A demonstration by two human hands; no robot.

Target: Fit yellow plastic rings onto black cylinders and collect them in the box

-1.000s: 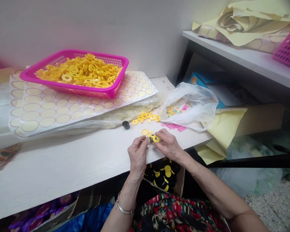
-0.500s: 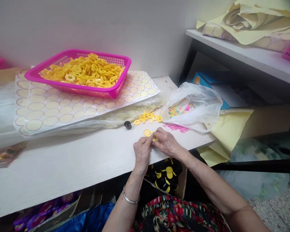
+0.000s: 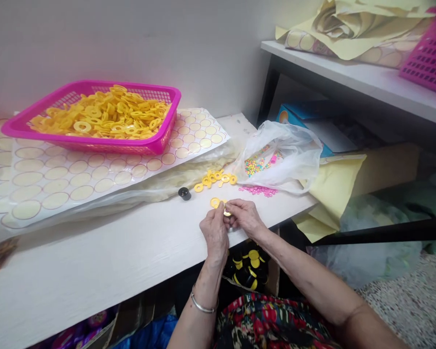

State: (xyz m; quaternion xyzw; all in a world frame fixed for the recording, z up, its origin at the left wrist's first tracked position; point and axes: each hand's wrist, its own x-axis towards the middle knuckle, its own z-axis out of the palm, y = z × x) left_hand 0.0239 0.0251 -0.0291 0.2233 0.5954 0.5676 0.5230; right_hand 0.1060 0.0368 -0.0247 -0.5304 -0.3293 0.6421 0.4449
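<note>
My left hand (image 3: 215, 231) and my right hand (image 3: 246, 218) meet near the front edge of the white table (image 3: 130, 247). Between their fingertips they pinch a small yellow piece (image 3: 227, 212), partly hidden by the fingers. Just behind them a yellow ring (image 3: 215, 202) lies on the table. Farther back are several loose yellow rings (image 3: 218, 177) and, to their left, a small black cup (image 3: 184, 193). Tiny pink pieces (image 3: 259, 191) are scattered beside an open clear plastic bag (image 3: 294, 157) with colourful beads (image 3: 254, 167) in it.
A pink basket (image 3: 167, 131) of yellow rings rests on sheets of round stickers (image 3: 61, 184) at the left. Below the table edge stands a box of black and yellow pieces (image 3: 254, 264). Yellow paper (image 3: 334, 198) hangs at the right, under a shelf (image 3: 348, 72).
The camera view has turned slightly right. My hands have tilted the yellow piece and lifted it a little from the table, with both sets of fingertips still on it.
</note>
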